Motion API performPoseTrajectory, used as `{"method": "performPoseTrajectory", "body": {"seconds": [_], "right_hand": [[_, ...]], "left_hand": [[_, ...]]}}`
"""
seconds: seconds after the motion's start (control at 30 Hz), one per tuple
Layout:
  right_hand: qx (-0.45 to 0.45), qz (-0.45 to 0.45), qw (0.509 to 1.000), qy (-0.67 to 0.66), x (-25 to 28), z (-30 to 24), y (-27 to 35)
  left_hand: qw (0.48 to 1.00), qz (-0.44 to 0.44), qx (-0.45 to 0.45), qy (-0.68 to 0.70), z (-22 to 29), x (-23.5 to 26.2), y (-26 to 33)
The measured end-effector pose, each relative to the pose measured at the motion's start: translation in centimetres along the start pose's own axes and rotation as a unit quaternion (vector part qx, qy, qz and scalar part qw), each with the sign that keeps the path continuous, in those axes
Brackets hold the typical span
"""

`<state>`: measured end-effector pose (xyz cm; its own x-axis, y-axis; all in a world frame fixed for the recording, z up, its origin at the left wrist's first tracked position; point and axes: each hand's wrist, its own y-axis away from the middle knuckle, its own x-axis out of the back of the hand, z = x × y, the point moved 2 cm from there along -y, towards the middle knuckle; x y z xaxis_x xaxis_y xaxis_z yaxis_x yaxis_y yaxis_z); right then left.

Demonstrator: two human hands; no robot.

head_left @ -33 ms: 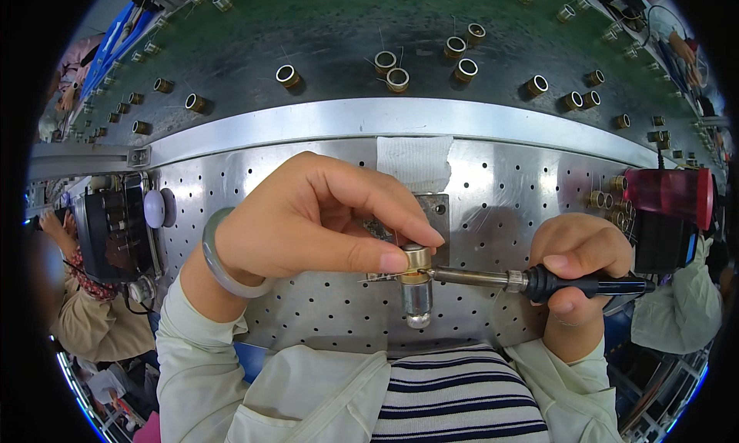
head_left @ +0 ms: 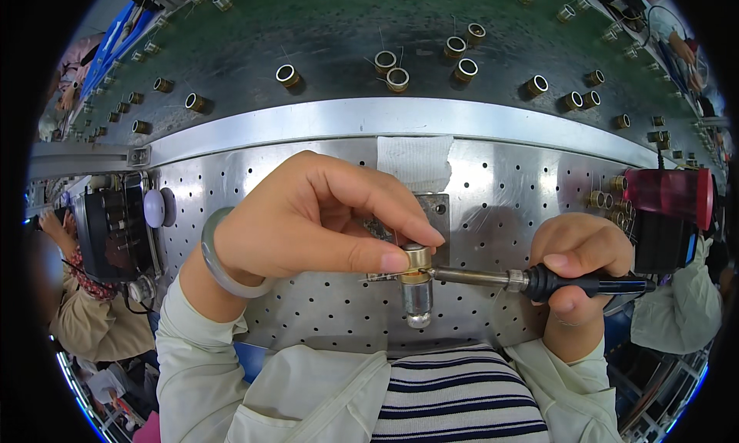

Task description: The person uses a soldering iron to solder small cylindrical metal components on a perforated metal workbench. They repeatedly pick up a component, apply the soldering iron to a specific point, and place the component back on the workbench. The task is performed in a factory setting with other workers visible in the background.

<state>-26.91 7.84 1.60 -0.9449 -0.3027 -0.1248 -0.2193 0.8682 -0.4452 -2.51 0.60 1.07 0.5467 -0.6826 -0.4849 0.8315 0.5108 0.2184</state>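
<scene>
Between thumb and forefinger, my left hand (head_left: 331, 220) pinches a small gold-coloured metal ring (head_left: 417, 257). It sits on top of an upright silver post (head_left: 417, 298) with a rounded lower end. A thin wire rises beside the fingertips. My right hand (head_left: 581, 262) is closed around the black handle of a soldering iron (head_left: 477, 277), held nearly level. The iron's tip meets the ring's right side, near its lower edge; the exact contact spot is too small to make out. A thin metal piece (head_left: 381, 277) sticks out to the left, under my left thumb.
Several similar rings with wires stand on the dark green belt (head_left: 339, 43) beyond a metal rail (head_left: 323, 120). A white cloth (head_left: 416, 162) lies on the perforated metal table (head_left: 531, 181). A red box (head_left: 670, 199) with rings beside it is at right, a black device (head_left: 115, 231) at left.
</scene>
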Motion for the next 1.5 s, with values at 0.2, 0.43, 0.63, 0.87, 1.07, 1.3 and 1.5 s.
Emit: {"method": "performPoseTrajectory", "body": {"seconds": [0.2, 0.43, 0.63, 0.87, 1.07, 1.3, 1.5], "right_hand": [[-0.019, 0.027, 0.999, 0.001, -0.3, -0.3, 0.1], [-0.013, 0.09, 0.995, -0.049, 0.2, -0.1, 0.5], [-0.027, 0.075, 0.994, -0.071, 0.1, 0.1, 0.4], [-0.052, 0.079, 0.992, -0.083, -0.4, 0.3, 0.8], [-0.051, 0.069, 0.994, -0.072, -0.4, 0.3, 0.7], [-0.043, 0.063, 0.994, -0.078, -0.4, 0.3, 0.8], [-0.031, 0.035, 0.998, -0.048, -0.3, 0.3, 0.5]], "left_hand": [[1.0, 0.02, 0.012, -0.003, 0.5, -0.4, 0.2], [0.999, -0.017, -0.006, -0.037, -0.1, 0.6, -0.2], [0.999, 0.022, 0.019, 0.018, 0.5, 0.9, 0.2], [0.998, 0.025, -0.063, 0.003, -0.5, 0.1, -0.2], [0.995, 0.047, -0.091, 0.003, -0.4, -0.7, -0.1], [0.993, 0.045, -0.112, -0.013, -0.6, -0.5, 0.0], [0.993, 0.029, -0.118, -0.014, -0.6, -0.3, 0.0]]}}
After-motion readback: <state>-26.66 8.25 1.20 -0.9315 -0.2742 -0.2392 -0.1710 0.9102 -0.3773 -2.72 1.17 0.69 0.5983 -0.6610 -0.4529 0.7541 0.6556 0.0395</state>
